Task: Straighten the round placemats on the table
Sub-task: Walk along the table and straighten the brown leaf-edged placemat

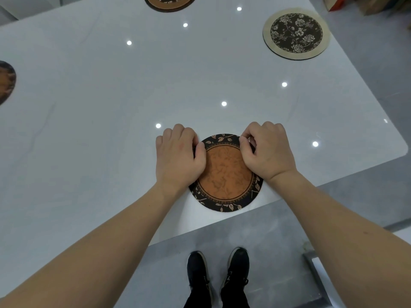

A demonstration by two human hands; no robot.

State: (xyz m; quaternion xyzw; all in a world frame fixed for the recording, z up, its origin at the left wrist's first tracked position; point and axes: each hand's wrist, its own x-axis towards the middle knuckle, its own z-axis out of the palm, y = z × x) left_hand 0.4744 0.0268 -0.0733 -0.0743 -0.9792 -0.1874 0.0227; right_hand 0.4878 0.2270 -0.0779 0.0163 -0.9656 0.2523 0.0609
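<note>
The left hand point(179, 155) and right hand point(265, 150) are both pinching the orange leaf-bordered placemat point(224, 174) (nearest counter point(89, 107) edge); the floral placemat point(297, 33) and others probably remain.

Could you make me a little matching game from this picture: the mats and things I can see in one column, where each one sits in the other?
Things
1. orange mat with dark leafy border
2. cream-rimmed mat with dark rose centre
3. mat cut off by the left edge of the picture
4. black shoes

Places
A. far right part of the table
B. on the grey floor below the near table edge
C. near table edge, both hands pinching its rim
D. left side of the table, only partly seen

Pairs: 1-C, 2-A, 3-D, 4-B
</note>
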